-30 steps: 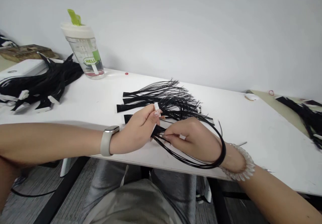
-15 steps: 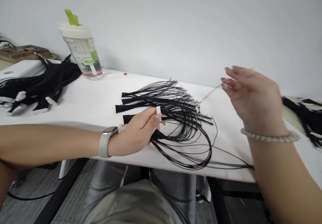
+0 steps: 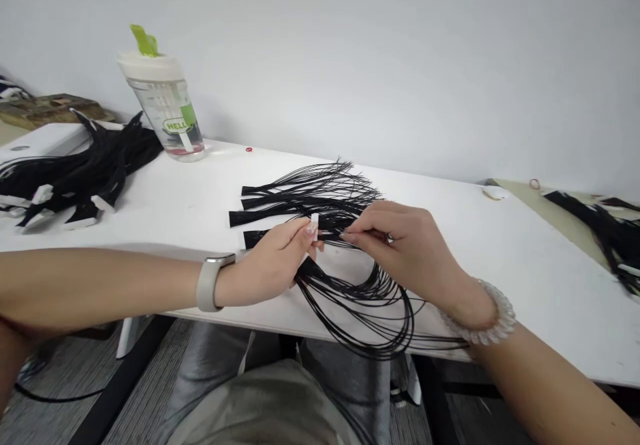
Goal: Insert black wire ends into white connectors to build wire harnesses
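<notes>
Between the thumb and fingers of my left hand (image 3: 270, 261) is a small white connector (image 3: 315, 226) on a bundle of black wires. My right hand (image 3: 405, 245) is closed in a pinch on the black wires just right of the connector. A looped black wire bundle (image 3: 360, 338) hangs below my left hand and passes over the table's front edge. Behind my hands, several black wire bundles (image 3: 265, 217) lie side by side, their thin ends fanned to the right.
A clear bottle (image 3: 167, 108) with a green spout stands at the back left. Beside it lies a heap of black cables (image 3: 100, 165) with white connectors. A small red ring (image 3: 249, 149) is near the wall. More black cables (image 3: 595, 225) lie at the right.
My right hand has come down and left from above the table to the wires beside my left hand, and its fingers have closed. My left hand has hardly moved.
</notes>
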Demonstrator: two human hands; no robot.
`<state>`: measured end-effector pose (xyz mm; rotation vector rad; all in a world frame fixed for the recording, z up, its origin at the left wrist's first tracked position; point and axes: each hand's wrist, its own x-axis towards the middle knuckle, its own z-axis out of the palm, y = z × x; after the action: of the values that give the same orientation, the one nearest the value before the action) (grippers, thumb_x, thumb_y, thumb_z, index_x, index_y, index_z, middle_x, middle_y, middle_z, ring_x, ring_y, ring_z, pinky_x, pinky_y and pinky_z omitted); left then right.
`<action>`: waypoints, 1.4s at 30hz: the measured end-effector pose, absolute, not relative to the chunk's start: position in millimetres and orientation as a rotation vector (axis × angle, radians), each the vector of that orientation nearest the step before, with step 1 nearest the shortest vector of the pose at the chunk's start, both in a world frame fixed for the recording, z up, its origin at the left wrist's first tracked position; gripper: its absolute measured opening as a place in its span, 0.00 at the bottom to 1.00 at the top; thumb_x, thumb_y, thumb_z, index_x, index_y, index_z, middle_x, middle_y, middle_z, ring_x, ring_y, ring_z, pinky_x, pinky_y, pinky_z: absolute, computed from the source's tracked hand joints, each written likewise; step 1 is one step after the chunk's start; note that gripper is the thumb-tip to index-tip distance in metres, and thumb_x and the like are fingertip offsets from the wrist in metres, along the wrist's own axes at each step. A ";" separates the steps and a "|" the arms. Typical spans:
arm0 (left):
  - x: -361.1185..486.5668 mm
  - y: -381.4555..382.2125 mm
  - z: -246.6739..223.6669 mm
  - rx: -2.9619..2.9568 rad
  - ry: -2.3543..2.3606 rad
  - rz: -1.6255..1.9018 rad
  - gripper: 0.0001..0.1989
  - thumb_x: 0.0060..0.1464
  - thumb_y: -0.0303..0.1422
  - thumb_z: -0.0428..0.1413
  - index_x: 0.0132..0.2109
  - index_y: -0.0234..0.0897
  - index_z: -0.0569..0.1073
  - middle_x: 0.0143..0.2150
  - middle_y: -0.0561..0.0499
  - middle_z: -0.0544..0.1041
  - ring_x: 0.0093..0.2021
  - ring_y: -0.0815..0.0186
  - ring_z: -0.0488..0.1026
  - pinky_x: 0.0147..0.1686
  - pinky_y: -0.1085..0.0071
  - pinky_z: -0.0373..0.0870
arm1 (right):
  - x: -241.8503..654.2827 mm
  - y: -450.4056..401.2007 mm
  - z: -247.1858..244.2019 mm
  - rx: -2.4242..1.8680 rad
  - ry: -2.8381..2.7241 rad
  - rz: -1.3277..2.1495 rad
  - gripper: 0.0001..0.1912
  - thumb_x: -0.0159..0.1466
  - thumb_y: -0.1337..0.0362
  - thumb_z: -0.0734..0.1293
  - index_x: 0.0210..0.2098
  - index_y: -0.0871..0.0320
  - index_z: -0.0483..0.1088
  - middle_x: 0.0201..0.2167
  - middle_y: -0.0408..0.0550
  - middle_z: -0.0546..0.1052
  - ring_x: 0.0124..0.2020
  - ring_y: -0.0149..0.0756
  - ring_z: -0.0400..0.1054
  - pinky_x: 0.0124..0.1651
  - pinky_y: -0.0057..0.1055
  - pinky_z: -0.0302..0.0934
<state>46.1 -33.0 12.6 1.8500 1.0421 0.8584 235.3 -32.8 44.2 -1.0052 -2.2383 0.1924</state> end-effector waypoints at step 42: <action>46.0 -34.7 11.9 1.938 0.918 0.832 0.17 0.60 0.36 0.38 0.26 0.36 0.62 0.25 0.54 0.66 0.30 0.69 0.66 0.34 0.73 0.63 | 233.7 -33.9 37.8 -0.889 -2.434 -0.011 0.10 0.61 0.70 0.58 0.29 0.60 0.70 0.26 0.45 0.71 0.27 0.27 0.63 0.29 0.24 0.56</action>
<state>46.0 -34.7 11.9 1.9385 0.9176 0.8315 233.7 -33.9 37.8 -0.8891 -2.4337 -0.0109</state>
